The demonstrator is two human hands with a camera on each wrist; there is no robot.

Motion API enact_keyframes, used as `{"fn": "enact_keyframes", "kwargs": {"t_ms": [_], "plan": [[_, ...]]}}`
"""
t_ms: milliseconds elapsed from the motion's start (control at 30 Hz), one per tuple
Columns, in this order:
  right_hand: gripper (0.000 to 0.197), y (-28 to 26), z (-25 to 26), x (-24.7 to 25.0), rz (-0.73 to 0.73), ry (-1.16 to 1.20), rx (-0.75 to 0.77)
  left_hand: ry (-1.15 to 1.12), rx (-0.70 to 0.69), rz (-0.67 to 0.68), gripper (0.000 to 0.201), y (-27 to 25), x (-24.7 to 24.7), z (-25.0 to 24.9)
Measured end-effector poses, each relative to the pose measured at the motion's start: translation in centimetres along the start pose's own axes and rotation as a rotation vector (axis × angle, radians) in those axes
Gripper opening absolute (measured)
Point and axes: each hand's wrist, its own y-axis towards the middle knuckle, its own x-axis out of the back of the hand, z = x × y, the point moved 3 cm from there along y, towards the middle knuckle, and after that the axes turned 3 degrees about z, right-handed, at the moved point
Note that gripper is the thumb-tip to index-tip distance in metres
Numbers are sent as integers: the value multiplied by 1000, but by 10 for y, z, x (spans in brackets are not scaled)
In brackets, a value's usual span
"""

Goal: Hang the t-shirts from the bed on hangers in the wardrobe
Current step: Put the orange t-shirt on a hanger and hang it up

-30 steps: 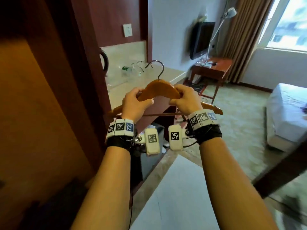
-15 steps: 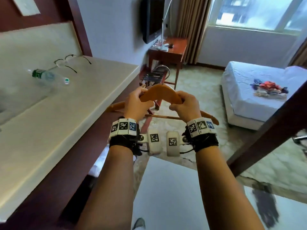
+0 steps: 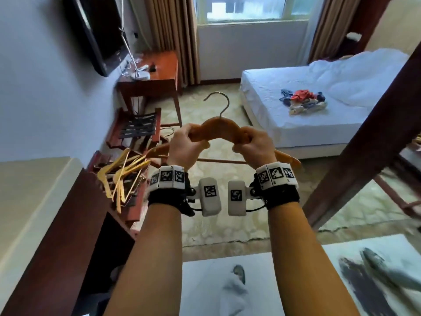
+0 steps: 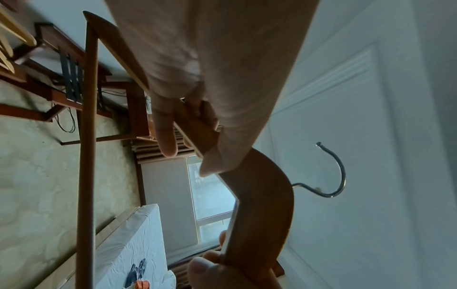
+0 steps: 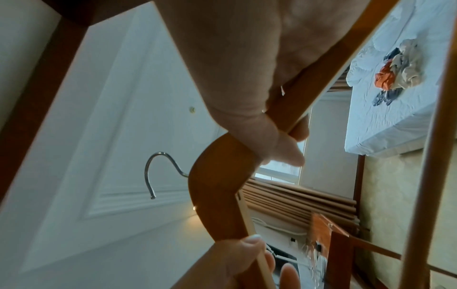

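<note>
Each hand, left hand (image 3: 185,145) and right hand (image 3: 254,145), grips the hanger (image 3: 218,129); head view alone shows spare hangers (image 3: 123,174).

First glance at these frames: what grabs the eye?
The wooden hanger at centre, hook up, gripped by the left hand and right hand on either side of the hook. Beyond it, a colourful heap of t-shirts on the white bed; lower left, a pile of pale hangers.

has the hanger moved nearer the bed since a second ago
Yes. The hanger, gripped by the left hand and right hand, was by the wardrobe; now the bed lies just beyond it.
</note>
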Motion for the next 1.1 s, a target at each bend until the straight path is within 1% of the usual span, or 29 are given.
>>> {"fn": "enact_keyframes", "kwargs": {"t_ms": [100, 233, 367, 467, 533, 667, 800, 900, 1033, 1100], "plan": [[34, 91, -24, 9, -8, -2, -36, -11, 31, 5, 41, 90, -33, 7], [26, 209, -32, 33, -29, -115, -55, -57, 49, 18, 50, 209, -65, 4], [30, 307, -38, 48, -48, -171, -64, -84, 43, 36, 49, 315, -90, 1], [30, 382, -55, 52, -70, -164, -74, -96, 24, 61, 52, 396, -114, 10], [29, 436, -72, 53, -98, -174, -85, -108, 18, 98, 50, 455, -136, 22], [36, 545, -111, 58, -154, -171, -142, -138, -10, 175, 41, 579, -190, 42], [32, 641, -150, 75, -220, -86, -263, -120, -22, 319, 44, 699, -250, 45], [33, 705, -177, 100, -274, -61, -345, -110, -39, 413, 37, 774, -297, 32], [34, 780, -223, 140, -327, -46, -419, -85, -70, 526, 32, 859, -372, 16], [29, 817, -253, 161, -356, -61, -447, -62, -81, 569, 32, 900, -414, 14]]}}
